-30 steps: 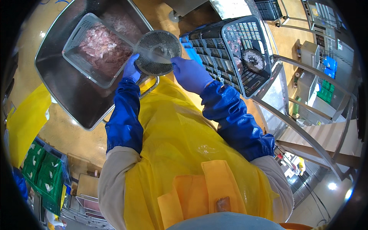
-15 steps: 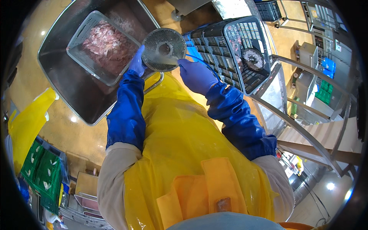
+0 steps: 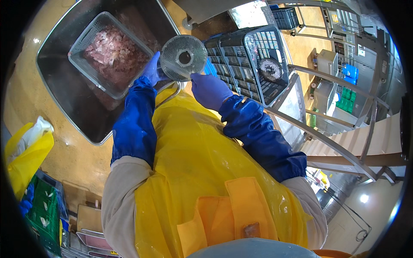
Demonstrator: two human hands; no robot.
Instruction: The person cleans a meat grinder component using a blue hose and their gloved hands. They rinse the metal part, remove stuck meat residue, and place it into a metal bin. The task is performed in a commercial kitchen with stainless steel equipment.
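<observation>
A round metal plate full of small holes, like a meat grinder plate [image 3: 180, 45], is held up in front of me, with a larger hole at its centre. My left hand [image 3: 151, 71], in a purple glove, is closed on its left edge. At the plate's lower right rim, my right hand [image 3: 211, 91], also gloved, has its fingers closed. A pale streak runs from those fingertips across the plate's lower face; whether it is water or a thin tool I cannot tell. What the right fingers grip is hidden.
Left stands a deep metal tub [image 3: 51, 81] with a grey perforated crate [image 3: 77, 51] of pinkish meat scraps inside. To the right are dark crates [image 3: 234, 60], the nearest tipped open with another round plate [image 3: 270, 69] in it. A metal rail [image 3: 316, 129] curves beyond. Someone's yellow apron [image 3: 32, 161] shows far left.
My view has shifted slightly. The plate stays between my hands, and the pale streak has moved to its lower part. The person in yellow at far left has changed posture.
</observation>
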